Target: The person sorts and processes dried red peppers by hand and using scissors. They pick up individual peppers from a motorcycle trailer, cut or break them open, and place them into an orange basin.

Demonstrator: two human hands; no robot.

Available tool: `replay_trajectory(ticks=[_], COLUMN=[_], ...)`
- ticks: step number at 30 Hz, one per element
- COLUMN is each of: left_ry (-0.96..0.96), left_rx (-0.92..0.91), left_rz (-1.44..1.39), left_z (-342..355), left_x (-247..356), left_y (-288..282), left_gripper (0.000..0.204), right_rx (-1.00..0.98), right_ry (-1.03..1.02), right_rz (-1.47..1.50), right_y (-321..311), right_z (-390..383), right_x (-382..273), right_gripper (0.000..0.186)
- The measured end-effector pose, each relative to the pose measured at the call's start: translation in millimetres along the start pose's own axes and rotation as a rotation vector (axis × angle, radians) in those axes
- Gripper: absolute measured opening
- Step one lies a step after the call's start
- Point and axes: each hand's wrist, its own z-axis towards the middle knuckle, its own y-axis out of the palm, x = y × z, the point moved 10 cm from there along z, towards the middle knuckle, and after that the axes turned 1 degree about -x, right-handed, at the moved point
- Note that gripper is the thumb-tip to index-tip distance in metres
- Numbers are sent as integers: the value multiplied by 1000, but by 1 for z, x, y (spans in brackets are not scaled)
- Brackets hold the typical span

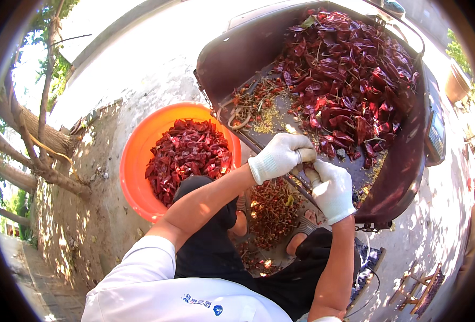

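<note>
My left hand (282,155) and my right hand (331,188), both in white knit gloves, meet over the near edge of a dark maroon bin (232,53). Their fingers are closed and the fingertips pinch together; whatever is between them is too small or hidden to name. Dried red chilies (350,70) are heaped in the bin's far right part. Chili stems and yellow seeds (264,102) lie scattered on its floor, left of the heap. To the left of my knee, an orange basin (127,161) holds dark red chili pieces (186,153).
Between my feet, a heap of discarded stems (272,209) covers the ground below the bin. A dark box with a bluish panel (436,129) sits against the bin's right side. Tree trunks (55,139) stand at left; a small wooden stool (420,290) is at lower right.
</note>
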Motion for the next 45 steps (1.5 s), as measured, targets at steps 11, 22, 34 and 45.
replay_trajectory(ticks=[11, 22, 34, 45], left_ry=[-10, 303, 285, 66], left_rx=[206, 213, 163, -71], left_rz=[-26, 963, 1382, 303], left_z=[26, 59, 103, 34], left_x=[2, 22, -15, 37], left_y=[-26, -26, 3, -5], left_gripper=[24, 28, 16, 24], right_rx=[139, 97, 67, 189], right_ry=[197, 167, 188, 349], right_rz=[551, 602, 526, 345], right_y=[-5, -3, 10, -16], right_z=[1, 5, 1, 1], right_x=[8, -12, 0, 37], right_gripper=[14, 14, 17, 51])
